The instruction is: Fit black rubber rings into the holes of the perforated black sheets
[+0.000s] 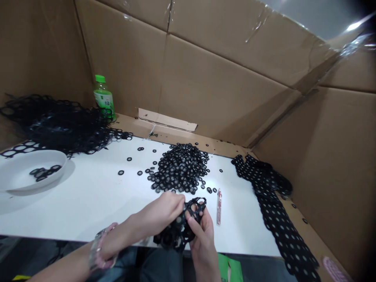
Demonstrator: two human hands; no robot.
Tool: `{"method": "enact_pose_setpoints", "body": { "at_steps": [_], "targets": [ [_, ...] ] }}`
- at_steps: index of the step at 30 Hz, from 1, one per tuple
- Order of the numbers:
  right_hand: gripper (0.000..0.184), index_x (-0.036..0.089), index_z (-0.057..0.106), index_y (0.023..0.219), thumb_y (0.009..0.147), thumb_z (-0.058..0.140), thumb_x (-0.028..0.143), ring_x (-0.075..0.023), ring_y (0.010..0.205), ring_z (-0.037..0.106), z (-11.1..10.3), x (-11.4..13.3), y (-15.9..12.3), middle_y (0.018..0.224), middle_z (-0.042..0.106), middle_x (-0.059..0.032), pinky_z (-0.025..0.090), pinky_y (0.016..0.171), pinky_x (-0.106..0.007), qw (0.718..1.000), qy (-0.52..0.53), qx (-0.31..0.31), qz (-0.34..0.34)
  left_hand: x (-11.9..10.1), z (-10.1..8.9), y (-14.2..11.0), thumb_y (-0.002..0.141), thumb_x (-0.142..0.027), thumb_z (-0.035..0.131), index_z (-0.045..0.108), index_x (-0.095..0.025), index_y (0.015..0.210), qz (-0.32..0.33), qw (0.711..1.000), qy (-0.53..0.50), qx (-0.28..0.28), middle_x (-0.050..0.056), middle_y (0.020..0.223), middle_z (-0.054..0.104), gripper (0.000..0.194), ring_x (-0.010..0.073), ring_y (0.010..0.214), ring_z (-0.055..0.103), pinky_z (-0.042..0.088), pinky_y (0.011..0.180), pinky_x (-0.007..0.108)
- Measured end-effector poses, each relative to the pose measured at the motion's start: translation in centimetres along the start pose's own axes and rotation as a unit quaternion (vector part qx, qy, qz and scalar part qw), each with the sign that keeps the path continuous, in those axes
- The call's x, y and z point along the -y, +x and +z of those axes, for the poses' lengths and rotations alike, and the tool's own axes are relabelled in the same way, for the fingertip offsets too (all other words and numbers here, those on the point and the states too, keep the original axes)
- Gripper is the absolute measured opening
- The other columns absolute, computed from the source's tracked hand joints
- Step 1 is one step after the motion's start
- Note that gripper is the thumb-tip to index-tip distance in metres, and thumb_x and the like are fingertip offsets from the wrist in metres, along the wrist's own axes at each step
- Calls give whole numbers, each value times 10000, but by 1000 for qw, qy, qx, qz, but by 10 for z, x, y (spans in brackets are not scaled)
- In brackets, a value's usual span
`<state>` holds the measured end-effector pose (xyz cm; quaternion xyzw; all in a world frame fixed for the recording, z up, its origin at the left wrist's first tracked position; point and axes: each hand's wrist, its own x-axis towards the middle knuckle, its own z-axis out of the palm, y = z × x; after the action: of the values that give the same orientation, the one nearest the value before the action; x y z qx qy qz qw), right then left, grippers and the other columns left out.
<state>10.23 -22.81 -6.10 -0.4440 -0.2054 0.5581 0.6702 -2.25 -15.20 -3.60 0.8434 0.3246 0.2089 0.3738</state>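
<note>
Close to the table's front edge, my left hand (166,209) is closed with its fingers pinched on a black perforated rubber sheet (173,233). My right hand (202,233) grips the same sheet from the other side, thumb on top. The sheet has round holes and some rings in it, and its lower part hangs over the table edge above my lap. Just beyond my hands lies a heap of small black rings (180,166), with several loose ones scattered around it. To the right of my right hand is a slim pen-like stick (219,206) in a clear wrapper with red markings.
A white bowl (63,156) with several black rings stands at left. Behind it rises a tangle of black punched-out webbing (67,125) beside a green-capped bottle (104,100). Long black sheets with rows of round spots (276,211) lie at right. Cardboard walls (220,86) enclose the table.
</note>
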Motion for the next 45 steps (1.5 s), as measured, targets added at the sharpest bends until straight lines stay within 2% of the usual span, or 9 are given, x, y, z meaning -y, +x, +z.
{"method": "enact_pose_setpoints", "body": {
  "at_steps": [7, 14, 17, 21, 27, 31, 35, 39, 45],
  "targets": [
    [450, 235, 613, 1020, 587, 738, 237, -193, 743, 653, -7, 7, -8, 951, 687, -26, 520, 594, -273, 993, 67, -50, 86, 51, -45, 36, 914, -295, 226, 368, -195, 592, -69, 973, 86, -202, -18, 536, 454, 366, 136, 523, 443, 321, 546, 253],
    [458, 275, 639, 1004, 563, 759, 253, -236, 921, 629, -11, 5, -7, 1020, 674, -31, 536, 699, -322, 997, 42, -22, 66, 64, -38, 53, 828, -329, 482, 490, -205, 855, -84, 966, 151, -191, 24, 814, 575, 127, 189, 710, 532, 344, 602, 266],
    [433, 277, 632, 993, 579, 753, 238, -218, 908, 624, -7, 7, -7, 956, 677, -18, 518, 769, -329, 998, 39, -28, 39, 40, -30, 36, 848, -328, 462, 471, -200, 827, -31, 974, 125, -185, 5, 780, 544, 130, 157, 689, 513, 351, 606, 248],
    [418, 260, 612, 961, 577, 767, 210, -154, 793, 617, 1, 11, -6, 846, 658, 13, 507, 746, -262, 999, 25, -26, 4, -3, -24, 5, 826, -419, 499, 382, -189, 639, 61, 995, 46, -58, -50, 576, 418, 319, 101, 528, 399, 292, 513, 219],
    [418, 233, 575, 968, 595, 758, 188, -125, 776, 586, 8, 11, -5, 824, 623, 18, 492, 736, -236, 999, -4, -10, -35, -24, -15, -11, 888, -315, 399, 363, -184, 638, 69, 997, 3, 22, -40, 596, 432, 284, 98, 538, 380, 296, 530, 219],
    [435, 249, 575, 992, 601, 751, 175, -129, 815, 568, 7, 7, -5, 858, 608, 18, 478, 782, -247, 1000, -2, 4, -26, -14, -8, -11, 928, -289, 293, 462, -180, 681, 32, 997, -70, 20, -18, 651, 509, 318, 112, 629, 467, 348, 610, 213],
    [409, 276, 601, 974, 605, 730, 160, -112, 713, 553, 2, 10, -7, 778, 592, 39, 485, 705, -224, 999, 32, -4, -9, 11, -15, -4, 922, -363, 277, 353, -179, 577, -53, 990, -119, -50, -41, 524, 408, 399, 100, 502, 401, 311, 498, 215],
    [457, 291, 630, 980, 561, 705, 125, -89, 627, 548, -7, 17, -9, 787, 614, 39, 468, 563, -175, 995, 90, -36, 7, 43, -39, 19, 916, -328, 271, 348, -188, 609, -63, 980, 15, -191, -37, 552, 406, 346, 118, 539, 418, 327, 540, 232],
    [270, 225, 678, 895, 638, 674, 309, -75, 410, 469, -12, 7, -4, 569, 577, 44, 413, 408, -189, 989, 141, 14, 44, 71, -36, 63, 860, -264, 422, 498, -188, 725, -17, 976, 164, -144, 9, 775, 533, 174, 159, 674, 515, 376, 617, 262]
  ]
}}
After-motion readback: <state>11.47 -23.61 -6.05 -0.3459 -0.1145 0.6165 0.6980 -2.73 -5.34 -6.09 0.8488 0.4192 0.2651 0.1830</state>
